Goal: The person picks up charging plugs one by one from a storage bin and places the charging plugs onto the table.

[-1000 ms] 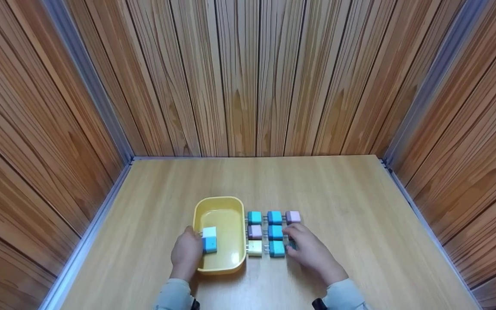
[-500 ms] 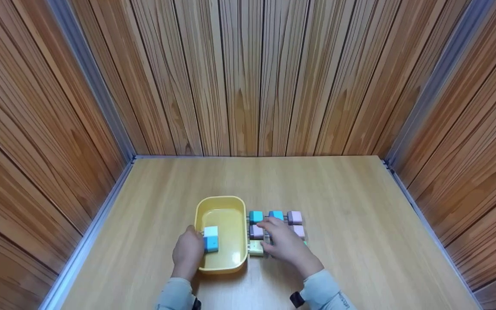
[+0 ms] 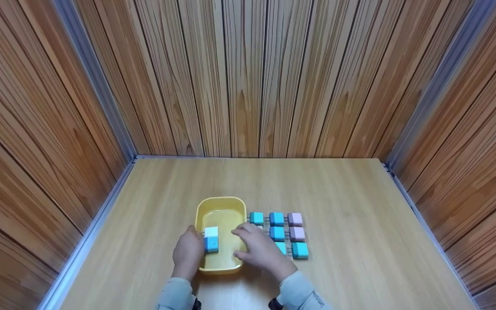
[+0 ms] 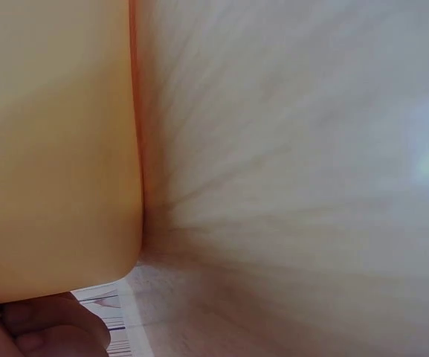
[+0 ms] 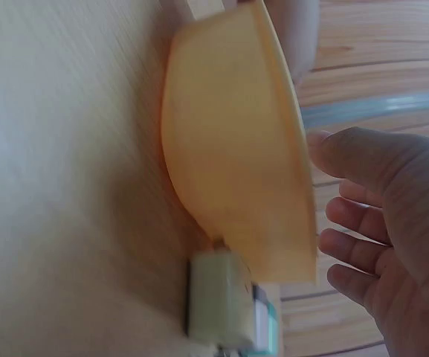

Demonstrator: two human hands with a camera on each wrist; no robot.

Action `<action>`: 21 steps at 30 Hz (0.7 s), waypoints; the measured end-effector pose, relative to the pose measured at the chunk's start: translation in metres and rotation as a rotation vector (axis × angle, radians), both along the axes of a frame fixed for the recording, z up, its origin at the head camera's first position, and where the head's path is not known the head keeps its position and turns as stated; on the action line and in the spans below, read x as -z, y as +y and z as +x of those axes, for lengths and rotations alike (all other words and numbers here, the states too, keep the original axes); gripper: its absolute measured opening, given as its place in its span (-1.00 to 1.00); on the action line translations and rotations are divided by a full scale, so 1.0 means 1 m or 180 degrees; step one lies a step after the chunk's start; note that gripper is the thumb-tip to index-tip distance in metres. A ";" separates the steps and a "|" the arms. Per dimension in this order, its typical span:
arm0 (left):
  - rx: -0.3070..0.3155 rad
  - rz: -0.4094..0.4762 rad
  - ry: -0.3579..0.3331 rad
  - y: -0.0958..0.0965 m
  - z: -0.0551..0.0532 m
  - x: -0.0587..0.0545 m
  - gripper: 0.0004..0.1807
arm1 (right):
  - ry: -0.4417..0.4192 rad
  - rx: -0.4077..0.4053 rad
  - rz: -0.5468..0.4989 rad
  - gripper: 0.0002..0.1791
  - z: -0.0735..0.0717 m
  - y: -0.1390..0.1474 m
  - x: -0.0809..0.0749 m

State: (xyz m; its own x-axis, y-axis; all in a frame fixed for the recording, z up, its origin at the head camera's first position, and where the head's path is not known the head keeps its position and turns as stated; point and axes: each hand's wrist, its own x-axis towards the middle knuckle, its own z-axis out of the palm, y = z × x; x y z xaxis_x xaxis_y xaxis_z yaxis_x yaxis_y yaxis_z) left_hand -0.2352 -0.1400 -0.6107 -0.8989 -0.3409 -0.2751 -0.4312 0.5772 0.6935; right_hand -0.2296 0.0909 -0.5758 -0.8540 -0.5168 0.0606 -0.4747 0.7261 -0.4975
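A yellow tray [image 3: 220, 270] stands on the table, its left rim gripped by my left hand [image 3: 188, 253]. In the left wrist view, curled fingers [image 4: 54, 327] show at the tray's edge. Inside lie a white plug charger [image 3: 211, 231] and a blue plug charger [image 3: 211, 244], side by side near that hand. My right hand [image 3: 261, 249] hovers over the tray's right rim, fingers loosely bent, holding nothing. The right wrist view shows its thumb [image 5: 348, 155] by the rim. A cream plug charger [image 5: 218, 301] sits beside the tray there; the right hand covers it in the head view.
Right of the tray, more plug chargers stand in rows with prongs pointing left: teal [image 3: 256, 218], blue [image 3: 277, 218] and pink [image 3: 295, 219] at the back, green [image 3: 300, 250] at the front right. Wooden panel walls [image 3: 248, 86] enclose the table [image 3: 338, 193].
My right hand has moved left, from the right-hand column of plug chargers across the rows to the tray's right rim. The left hand keeps its grip on the tray.
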 end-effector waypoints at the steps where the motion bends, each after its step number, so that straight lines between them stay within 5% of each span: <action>1: -0.0013 0.0030 0.0005 0.000 0.000 0.000 -0.54 | 0.0012 -0.0013 0.0012 -0.38 0.000 -0.004 0.002; 8: -0.0062 0.0199 -0.0031 -0.003 0.002 -0.002 -0.48 | -0.0035 -0.0077 0.0060 -0.40 0.003 -0.024 0.013; 15: 0.0069 -0.0362 0.0353 -0.006 0.001 -0.002 -0.53 | 0.0194 -0.0299 0.0014 -0.36 0.001 -0.041 0.012; 21: 0.0051 -0.0151 0.0181 -0.002 0.001 0.001 -0.47 | -0.0014 -0.0285 0.0009 -0.38 0.001 -0.050 0.016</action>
State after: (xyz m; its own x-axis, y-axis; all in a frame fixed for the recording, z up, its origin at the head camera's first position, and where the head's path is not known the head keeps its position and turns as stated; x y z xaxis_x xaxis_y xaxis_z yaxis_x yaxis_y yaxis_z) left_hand -0.2345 -0.1424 -0.6121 -0.9181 -0.3378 -0.2074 -0.3823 0.6164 0.6884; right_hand -0.2288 0.0414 -0.5918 -0.8047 -0.5912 0.0553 -0.5354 0.6823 -0.4978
